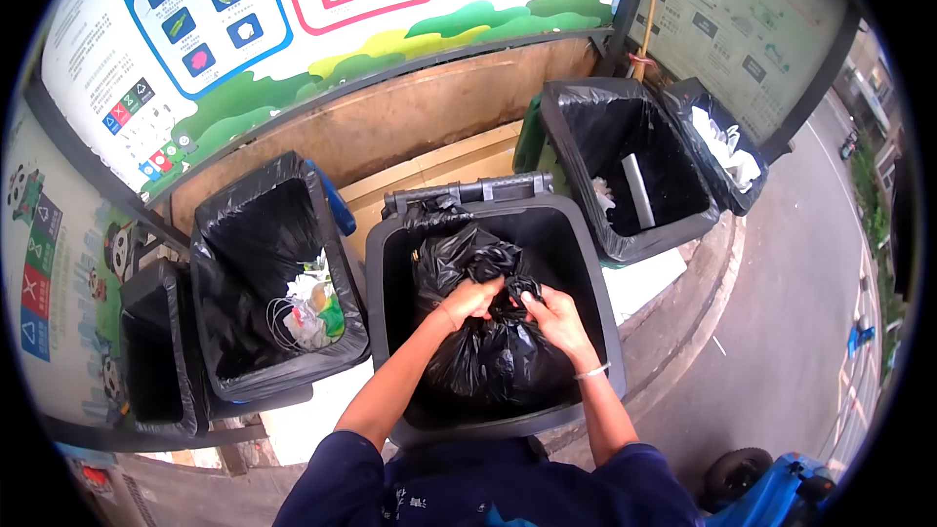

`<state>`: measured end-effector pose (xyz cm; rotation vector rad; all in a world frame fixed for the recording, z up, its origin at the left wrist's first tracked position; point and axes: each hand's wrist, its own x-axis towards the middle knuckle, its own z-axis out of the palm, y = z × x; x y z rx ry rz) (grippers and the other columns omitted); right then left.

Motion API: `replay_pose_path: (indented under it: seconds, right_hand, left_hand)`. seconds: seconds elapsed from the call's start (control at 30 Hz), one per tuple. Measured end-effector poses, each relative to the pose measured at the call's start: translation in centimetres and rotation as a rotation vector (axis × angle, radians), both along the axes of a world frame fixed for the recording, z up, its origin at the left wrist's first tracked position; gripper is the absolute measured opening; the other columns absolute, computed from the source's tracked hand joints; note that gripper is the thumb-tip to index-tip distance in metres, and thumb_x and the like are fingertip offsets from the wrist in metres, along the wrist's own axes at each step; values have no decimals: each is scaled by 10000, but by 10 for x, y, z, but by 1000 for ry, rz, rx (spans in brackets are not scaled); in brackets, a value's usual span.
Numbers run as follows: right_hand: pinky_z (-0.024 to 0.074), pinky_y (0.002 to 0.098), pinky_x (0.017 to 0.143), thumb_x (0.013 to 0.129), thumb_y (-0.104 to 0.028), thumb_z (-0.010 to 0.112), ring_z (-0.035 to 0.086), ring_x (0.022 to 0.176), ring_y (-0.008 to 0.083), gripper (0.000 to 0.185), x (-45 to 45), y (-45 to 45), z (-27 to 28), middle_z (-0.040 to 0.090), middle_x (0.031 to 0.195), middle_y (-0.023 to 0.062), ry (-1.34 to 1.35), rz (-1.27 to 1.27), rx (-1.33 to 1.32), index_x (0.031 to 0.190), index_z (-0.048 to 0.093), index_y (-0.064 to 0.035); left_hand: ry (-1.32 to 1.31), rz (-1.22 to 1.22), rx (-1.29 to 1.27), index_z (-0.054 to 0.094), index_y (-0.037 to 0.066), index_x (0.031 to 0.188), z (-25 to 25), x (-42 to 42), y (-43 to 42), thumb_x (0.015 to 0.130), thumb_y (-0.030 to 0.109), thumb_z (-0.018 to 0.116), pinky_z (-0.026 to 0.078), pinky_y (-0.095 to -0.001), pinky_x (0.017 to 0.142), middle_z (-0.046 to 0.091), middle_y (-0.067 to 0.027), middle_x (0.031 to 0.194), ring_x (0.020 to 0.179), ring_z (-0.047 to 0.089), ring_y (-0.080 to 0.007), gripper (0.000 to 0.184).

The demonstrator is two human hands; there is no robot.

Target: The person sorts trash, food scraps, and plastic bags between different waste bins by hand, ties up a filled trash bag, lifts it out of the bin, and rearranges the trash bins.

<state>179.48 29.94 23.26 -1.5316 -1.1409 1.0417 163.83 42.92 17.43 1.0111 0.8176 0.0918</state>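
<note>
A full black garbage bag (pixel 498 361) sits inside the dark grey wheeled bin (pixel 591 283) right in front of me. My left hand (pixel 472 299) is closed around the gathered plastic at the bag's top. Close beside it on the right, my right hand (pixel 554 314) pinches a twisted end of the same plastic. Both hands are over the bin's opening, a little apart from each other. Whether the bag's neck is knotted I cannot tell. The fingertips are partly hidden by the bunched plastic.
To the left stands a lined bin (pixel 217 234) with crumpled litter (pixel 314 310), beside a narrower lined bin (pixel 151 342). Another lined bin (pixel 576 137) and a small one with white paper (pixel 724 148) are at right. A sorting board (pixel 390 39) rises behind. A blue vehicle (pixel 771 498) is lower right.
</note>
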Motion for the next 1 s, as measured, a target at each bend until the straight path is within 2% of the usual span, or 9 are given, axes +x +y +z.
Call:
replay_pose_path:
  seconds: [0.13,0.17,0.27,0.37,0.43,0.53,0.6,0.77,1.0]
  right_hand:
    - [459,258,609,891,-148,599,545,650,113,164,-13,18,9,604,769,59,-32,27,69,928,637,7]
    - [469,266,634,882,-140,608,572,666,147,159,-18,22,2,616,787,75,-138,95,144,933,633,9]
    - [488,355,808,813,-58,620,614,967,309,219,-32,30,18,614,1065,131,-345,337,403,1027,607,-11]
    - [495,358,837,745,21,628,578,1071,313,508,-13,27,54,502,1305,116,-363,539,199,1231,525,-81]
    - [504,348,821,726,26,618,568,1092,304,591,1,22,45,499,1315,103,-620,535,184,1285,481,-107]
    - [513,367,676,758,-86,614,640,778,269,421,6,20,22,605,943,66,-979,345,334,1169,535,-129]
    - [498,348,575,786,-181,629,628,621,236,269,9,18,7,583,749,43,-1092,235,408,1045,575,-132]
    - [473,355,464,815,-209,622,596,531,259,110,1,-3,-6,551,696,64,-1046,121,339,832,587,-106]
    - [513,428,615,793,-214,671,638,703,350,194,-23,-22,-23,659,851,152,-709,-43,140,902,651,-55]
  left_hand:
    - [-169,-228,311,572,55,1099,16,-3,-9,681,117,704,453,-267,758,607,-27,958,863,538,-101,443]
    - [-153,-99,523,625,49,934,32,-1,-22,706,137,674,473,-308,716,613,-29,845,798,579,-156,249]
    - [-227,61,1118,626,69,950,-89,11,-18,746,233,669,477,-379,758,633,-130,896,894,612,-283,265]
    - [-268,149,954,607,36,923,-89,3,-29,795,147,624,483,-366,727,632,-135,893,858,619,-255,170]
    - [-26,-195,1195,562,23,1015,-80,-2,-22,891,180,561,467,-383,744,597,-190,940,919,598,-322,200]
    - [-37,-15,1068,479,18,1127,-17,5,-37,924,306,537,467,-404,759,584,-234,939,894,600,-373,357]
    - [-125,9,966,514,27,1011,-11,7,-38,954,302,498,451,-323,661,572,-97,782,734,573,-199,281]
    - [-145,140,160,646,52,962,-18,-5,-36,932,289,558,476,-252,665,629,-9,785,700,576,-100,254]
    - [-190,267,129,658,57,754,3,-2,-37,694,-18,696,463,-251,667,622,3,739,695,574,-107,104]
